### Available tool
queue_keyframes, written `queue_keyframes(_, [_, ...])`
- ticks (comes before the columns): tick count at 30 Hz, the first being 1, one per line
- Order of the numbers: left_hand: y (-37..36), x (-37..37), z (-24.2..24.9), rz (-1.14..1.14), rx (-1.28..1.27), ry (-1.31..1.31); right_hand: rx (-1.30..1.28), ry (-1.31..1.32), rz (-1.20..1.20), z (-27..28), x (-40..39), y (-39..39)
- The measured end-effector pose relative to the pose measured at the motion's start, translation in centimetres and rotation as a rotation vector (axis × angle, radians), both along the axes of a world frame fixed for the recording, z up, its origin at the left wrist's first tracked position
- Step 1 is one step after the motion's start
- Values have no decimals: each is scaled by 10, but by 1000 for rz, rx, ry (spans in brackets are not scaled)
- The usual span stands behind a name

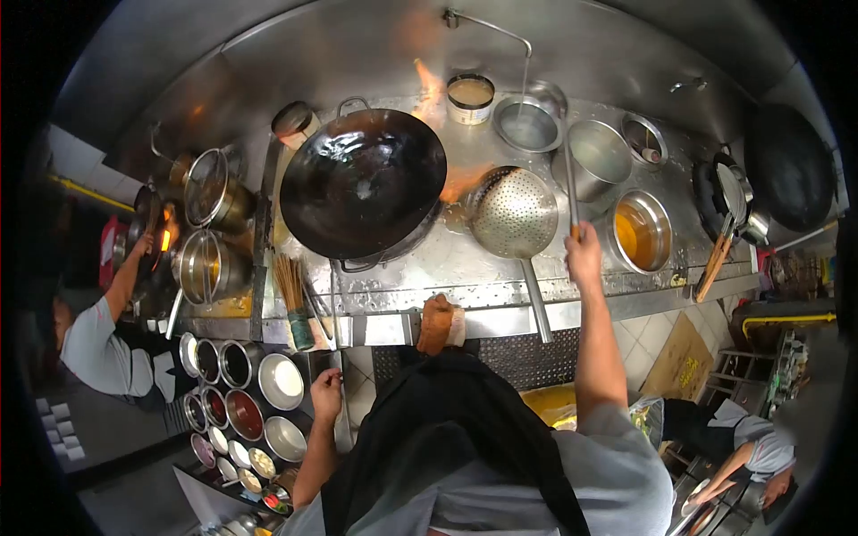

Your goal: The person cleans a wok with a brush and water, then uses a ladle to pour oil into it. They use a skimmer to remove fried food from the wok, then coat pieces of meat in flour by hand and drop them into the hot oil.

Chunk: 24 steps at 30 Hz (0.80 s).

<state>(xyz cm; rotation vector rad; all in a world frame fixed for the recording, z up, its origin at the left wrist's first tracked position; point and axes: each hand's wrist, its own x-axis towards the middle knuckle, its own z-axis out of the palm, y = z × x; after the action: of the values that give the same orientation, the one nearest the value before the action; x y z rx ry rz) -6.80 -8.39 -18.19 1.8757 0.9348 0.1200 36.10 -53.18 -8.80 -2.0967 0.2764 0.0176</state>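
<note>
Along the steel wok range (500,268), right hand (583,255) grips a ladle handle (569,183); left hand (327,393) grasps a metal rod (340,411).

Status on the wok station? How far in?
Done: flames are lit behind the wok. In hand: right hand grips a ladle handle reaching into the steel pot; left hand hangs by the seasoning bowls. Left: the wok looks dark and without food, and the perforated strainer lies unused.
</note>
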Motion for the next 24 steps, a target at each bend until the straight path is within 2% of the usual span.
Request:
queue_keyframes(1, [-9, -5, 5, 37, -25, 120, -65, -13, 55, -6, 27, 5])
queue_keyframes(3, [-16, -34, -22, 87, -27, 119, -379, -156, 110, -58, 99, 1])
queue_keyframes(4, [-25, -42, -24, 123, -32, 117, -376, -161, 132, -66, 127, 1])
queue_keyframes(6, [-43, -61, -24, 175, -69, 50, -604, 48, 283, -78, 176, 3])
queue_keyframes(7, [-51, -70, -22, 174, -37, 46, -604, 39, 308, -83, 197, 7])
queue_keyframes(9, [-67, -81, -12, 204, -60, 99, 98, 507, 301, -87, 222, 16])
queue_keyframes(10, [-74, -83, -7, 222, -60, 103, 96, 512, 318, -87, 225, 16])
queue_keyframes(12, [-86, -85, -4, 176, -51, 102, 1316, 720, -72, -64, 223, 15])
queue_keyframes(13, [-91, -80, 0, 215, -98, 129, 1370, 658, -112, -52, 209, 14])
queue_keyframes(14, [-92, -76, -5, 240, -101, 125, 1493, 712, 8, -40, 194, 6])
queue_keyframes(16, [-91, -65, -17, 119, 35, 174, 1468, 647, 67, -6, 158, 5])
queue_keyframes(17, [-92, -51, -9, 93, 44, 159, 1463, 622, 71, 10, 144, 4])
queue_keyframes(18, [-92, -30, 5, 62, 56, 147, 1455, 624, 198, 15, 137, -5])
queue_keyframes(20, [-92, 26, 50, -14, 99, 81, 1446, 627, 256, 71, 98, 1])
queue_keyframes(22, [-82, 76, 63, -129, 371, -109, 1477, 672, 303, 115, 64, 6])
queue_keyframes(24, [-71, 127, 83, -166, 537, -262, 1489, 700, 322, 144, 30, 12])
